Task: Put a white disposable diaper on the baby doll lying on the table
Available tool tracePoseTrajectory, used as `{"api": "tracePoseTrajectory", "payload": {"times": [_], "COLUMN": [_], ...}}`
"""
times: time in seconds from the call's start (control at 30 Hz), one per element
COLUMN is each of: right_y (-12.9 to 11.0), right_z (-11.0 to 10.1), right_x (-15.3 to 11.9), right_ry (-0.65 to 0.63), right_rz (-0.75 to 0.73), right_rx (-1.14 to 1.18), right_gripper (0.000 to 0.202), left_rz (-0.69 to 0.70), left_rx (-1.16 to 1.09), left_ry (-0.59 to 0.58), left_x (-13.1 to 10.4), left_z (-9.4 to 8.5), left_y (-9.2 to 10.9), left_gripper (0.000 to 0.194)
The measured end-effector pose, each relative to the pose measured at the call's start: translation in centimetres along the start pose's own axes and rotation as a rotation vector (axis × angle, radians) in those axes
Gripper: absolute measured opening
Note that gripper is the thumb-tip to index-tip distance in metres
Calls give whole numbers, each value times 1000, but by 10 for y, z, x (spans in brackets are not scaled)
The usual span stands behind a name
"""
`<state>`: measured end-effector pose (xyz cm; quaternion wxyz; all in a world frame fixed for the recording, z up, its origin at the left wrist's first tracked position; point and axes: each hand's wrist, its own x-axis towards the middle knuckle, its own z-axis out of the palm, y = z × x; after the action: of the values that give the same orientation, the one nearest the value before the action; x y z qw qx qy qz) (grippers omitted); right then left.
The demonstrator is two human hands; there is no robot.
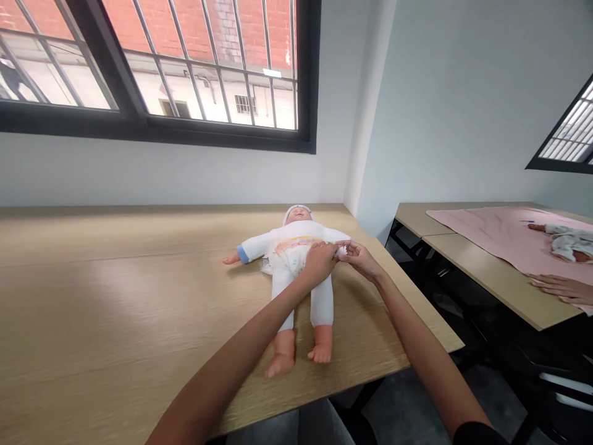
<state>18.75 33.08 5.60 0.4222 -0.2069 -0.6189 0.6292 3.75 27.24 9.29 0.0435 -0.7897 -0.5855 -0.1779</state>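
Baby doll on its back, centre of frame. Left hand closed over diaper's side; right hand pinching its white edge, right of centre. Risk: uneven pull could tear the edge or skew the diaper.
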Motion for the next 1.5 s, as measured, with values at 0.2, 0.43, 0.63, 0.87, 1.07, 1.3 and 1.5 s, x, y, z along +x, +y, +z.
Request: {"api": "tracePoseTrajectory", "payload": {"times": [0.2,0.43,0.63,0.87,1.07,1.3,1.5], "right_y": [5,15,12,5,1,-1,-2], "right_z": [-2,-9,-10,1,7,7,7], "right_x": [3,12,14,10,7,7,7], "right_ry": [103,411,492,424,396,403,391], "right_rz": [40,45,-47,-44,-32,3,3], "right_rx": [56,181,159,224,224,225,220], "right_gripper": [33,35,37,35,39,39,39], "left_rz": [-46,135,201,194,181,269,257], "left_rx": [-2,302,361,401,366,428,428], "left_ry": [46,75,31,102,124,208,246], "left_x": [-2,-18,-19,-17,-19,-16,-18], "left_z": [-2,6,8,13,17,16,14], "left_y": [6,12,14,14,11,16,20], "left_gripper": [23,32,20,36,41,27,28]}}
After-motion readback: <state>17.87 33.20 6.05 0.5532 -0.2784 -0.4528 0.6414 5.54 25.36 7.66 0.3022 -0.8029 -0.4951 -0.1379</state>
